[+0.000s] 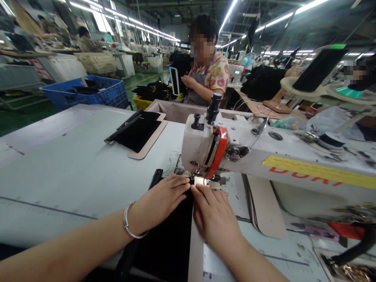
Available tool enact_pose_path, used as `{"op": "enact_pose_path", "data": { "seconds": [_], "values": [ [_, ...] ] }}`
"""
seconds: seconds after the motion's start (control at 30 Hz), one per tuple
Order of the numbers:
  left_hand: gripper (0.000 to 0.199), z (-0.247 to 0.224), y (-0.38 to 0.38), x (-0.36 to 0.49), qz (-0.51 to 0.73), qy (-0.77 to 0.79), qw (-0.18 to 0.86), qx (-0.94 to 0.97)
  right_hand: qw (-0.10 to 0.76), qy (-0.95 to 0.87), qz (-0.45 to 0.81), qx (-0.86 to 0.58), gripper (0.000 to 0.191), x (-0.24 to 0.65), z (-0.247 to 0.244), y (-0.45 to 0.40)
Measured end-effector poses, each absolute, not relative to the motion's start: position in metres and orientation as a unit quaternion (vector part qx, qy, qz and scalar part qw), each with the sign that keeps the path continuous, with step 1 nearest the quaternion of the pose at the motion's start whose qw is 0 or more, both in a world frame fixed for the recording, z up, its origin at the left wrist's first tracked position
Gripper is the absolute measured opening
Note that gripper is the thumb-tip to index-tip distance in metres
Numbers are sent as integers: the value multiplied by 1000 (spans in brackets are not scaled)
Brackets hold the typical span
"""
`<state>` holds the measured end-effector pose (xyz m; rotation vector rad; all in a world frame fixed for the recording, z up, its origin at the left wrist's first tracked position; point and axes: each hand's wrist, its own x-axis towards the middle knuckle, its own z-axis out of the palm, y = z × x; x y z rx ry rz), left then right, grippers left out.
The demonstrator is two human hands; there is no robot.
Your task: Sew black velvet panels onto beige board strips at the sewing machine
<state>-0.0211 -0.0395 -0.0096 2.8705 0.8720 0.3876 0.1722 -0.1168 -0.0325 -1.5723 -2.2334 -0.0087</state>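
Observation:
A black fabric piece with a beige border [167, 239] lies on the table, its far end under the head of a white sewing machine [194, 145]. My left hand [161, 201] presses flat on the black part, left of the needle area, fingers stretched out. On the beige edge, just right of it, rests my right hand [216, 213] with its fingers extended beside the presser foot. Both hands' fingertips are close together near the lit stitching spot. Neither hand is closed round the piece.
Another black-and-beige piece [141, 135] lies beyond my left hand. Beige panels [266, 205] are stacked right of the machine head. A blue crate [108, 96] stands past the table's far left edge. A person [205, 70] holds a white-framed piece behind the machine.

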Motion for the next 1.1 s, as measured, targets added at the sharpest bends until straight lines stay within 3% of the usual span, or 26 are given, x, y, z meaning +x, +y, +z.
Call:
{"op": "enact_pose_path", "data": {
  "seconds": [0.7,0.9,1.0,1.1],
  "values": [
    [30,-15,-36,-16,115,250,19,961,200,-800,-4,-565,53,173,-32,-118],
    [43,-1,-52,-23,99,282,51,953,206,-797,1,-567,52,174,-34,-118],
    [56,15,-83,-41,55,220,89,970,209,-797,5,-567,49,175,-34,-119],
    [44,23,-109,-55,54,135,99,984,209,-796,0,-569,47,174,-33,-119]
  ]
}}
